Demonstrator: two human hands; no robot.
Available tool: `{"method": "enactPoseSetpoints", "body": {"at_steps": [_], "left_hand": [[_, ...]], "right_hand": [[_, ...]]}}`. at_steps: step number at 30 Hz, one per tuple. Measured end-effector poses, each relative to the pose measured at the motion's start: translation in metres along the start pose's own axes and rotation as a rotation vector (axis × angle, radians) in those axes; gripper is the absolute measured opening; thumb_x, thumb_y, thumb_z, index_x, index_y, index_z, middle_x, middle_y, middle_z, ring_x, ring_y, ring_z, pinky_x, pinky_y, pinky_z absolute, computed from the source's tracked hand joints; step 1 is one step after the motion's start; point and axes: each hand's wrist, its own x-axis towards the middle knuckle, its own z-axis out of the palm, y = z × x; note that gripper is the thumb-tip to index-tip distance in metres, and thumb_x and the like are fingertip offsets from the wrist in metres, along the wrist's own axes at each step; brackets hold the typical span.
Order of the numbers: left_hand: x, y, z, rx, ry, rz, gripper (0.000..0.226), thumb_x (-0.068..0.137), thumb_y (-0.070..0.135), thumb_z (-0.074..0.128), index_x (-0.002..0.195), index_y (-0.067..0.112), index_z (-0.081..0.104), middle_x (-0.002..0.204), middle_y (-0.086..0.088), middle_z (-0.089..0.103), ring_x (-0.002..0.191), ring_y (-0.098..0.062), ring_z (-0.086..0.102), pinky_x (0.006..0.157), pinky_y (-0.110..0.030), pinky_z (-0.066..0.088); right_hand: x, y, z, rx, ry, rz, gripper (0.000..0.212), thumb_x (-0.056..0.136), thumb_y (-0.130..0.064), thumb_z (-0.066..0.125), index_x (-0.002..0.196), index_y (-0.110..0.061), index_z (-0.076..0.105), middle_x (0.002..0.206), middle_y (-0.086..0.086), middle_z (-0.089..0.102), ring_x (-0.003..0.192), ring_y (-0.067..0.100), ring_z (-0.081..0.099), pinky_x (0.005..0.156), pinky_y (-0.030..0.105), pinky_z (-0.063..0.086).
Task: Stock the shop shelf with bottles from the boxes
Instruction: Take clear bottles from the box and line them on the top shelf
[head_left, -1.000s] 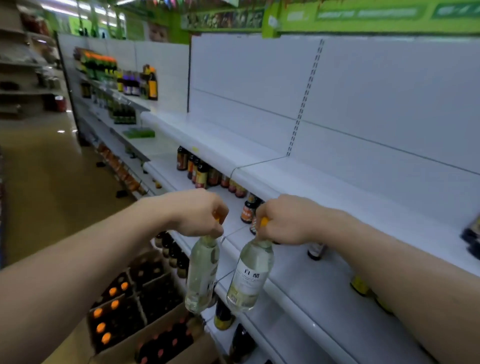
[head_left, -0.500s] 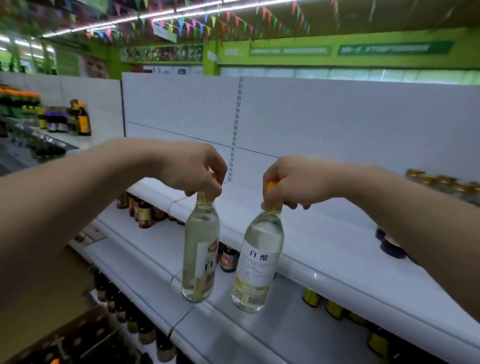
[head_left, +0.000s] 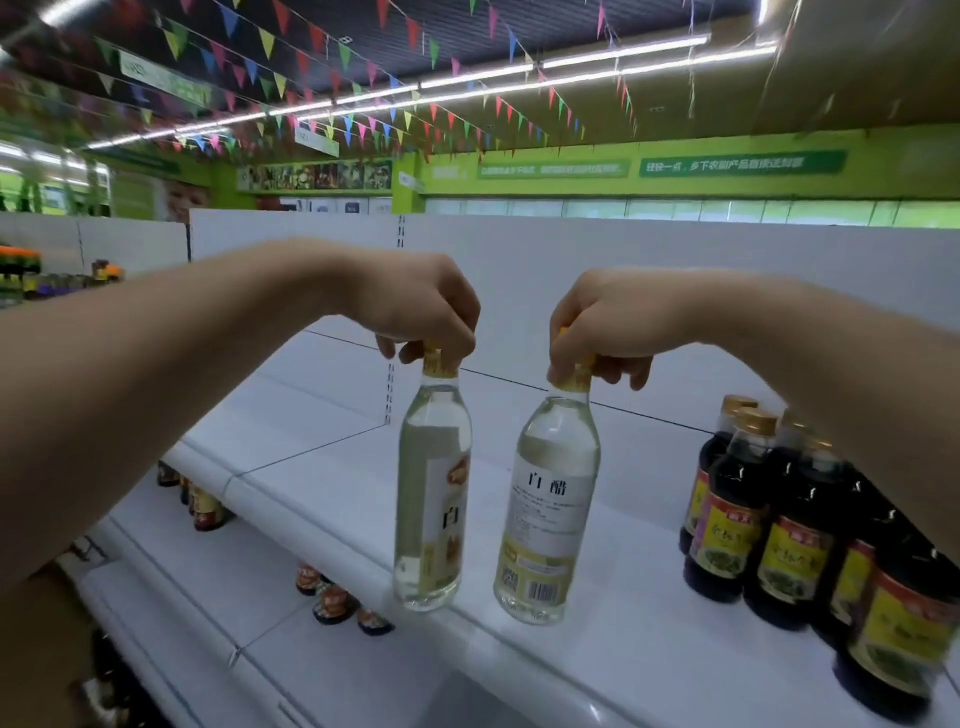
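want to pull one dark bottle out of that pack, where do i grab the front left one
Grip the dark bottle by its narrow neck under the gold cap, coming from above: it stands upright and neighbours crowd its right side and back, leaving the body little finger room.

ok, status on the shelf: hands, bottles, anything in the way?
Left hand grips left clear bottle by its cap, right hand grips right clear bottle likewise. Both at shelf front edge, touchdown unclear. Dark bottles to the right, apart.
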Motion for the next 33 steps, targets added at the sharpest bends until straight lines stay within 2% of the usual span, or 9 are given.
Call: {"method": "enactPoseSetpoints", "body": {"at_steps": [5, 11, 18, 33], "left_hand": [[0.056, 0.022, 0.009, 0.005, -0.007, 0.007, 0.010, 0.086, 0.015, 0.068, 0.080, 0.010, 0.074, 0.069, -0.003, 0.070, 0.058, -0.015, 0.061, 0.062, -0.032, 0.057], [0.121, 0.031, 0.029, 0.012, -0.024, 0.019, 0.009, 0.086, 0.013, 0.068, 0.080, 0.009, 0.073, 0.070, -0.003, 0.070, 0.056, -0.014, 0.061, 0.059, -0.031, 0.054], [0.185, 0.017, 0.047, 0.025, -0.080, 0.040, 0.008, 0.086, 0.013, 0.068, 0.082, 0.009, 0.073, 0.089, -0.017, 0.075, 0.058, -0.015, 0.061, 0.058, -0.030, 0.053], [0.293, -0.030, 0.080, 0.028, -0.269, 0.208, 0.009, 0.080, 0.011, 0.068, 0.079, 0.016, 0.074, 0.070, 0.002, 0.072, 0.065, -0.014, 0.065, 0.064, -0.032, 0.055]], "right_hand": [[0.012, 0.049, -0.009, -0.007, -0.006, 0.050, 0.023, 0.088, -0.026, 0.074, 0.084, -0.003, 0.075, 0.060, 0.006, 0.062, 0.050, 0.019, 0.052, 0.062, 0.038, 0.063], [0.030, 0.099, -0.008, -0.006, -0.025, 0.150, 0.024, 0.087, -0.027, 0.074, 0.080, -0.005, 0.073, 0.061, 0.006, 0.063, 0.055, 0.023, 0.054, 0.058, 0.034, 0.061], [0.052, 0.140, -0.002, 0.007, -0.004, 0.282, 0.023, 0.085, -0.027, 0.075, 0.080, -0.004, 0.071, 0.059, 0.006, 0.061, 0.053, 0.022, 0.052, 0.054, 0.032, 0.058], [0.139, 0.166, 0.024, 0.038, -0.023, 0.499, 0.026, 0.087, -0.029, 0.075, 0.083, -0.004, 0.072, 0.064, 0.007, 0.062, 0.057, 0.022, 0.053, 0.061, 0.040, 0.064]]}}
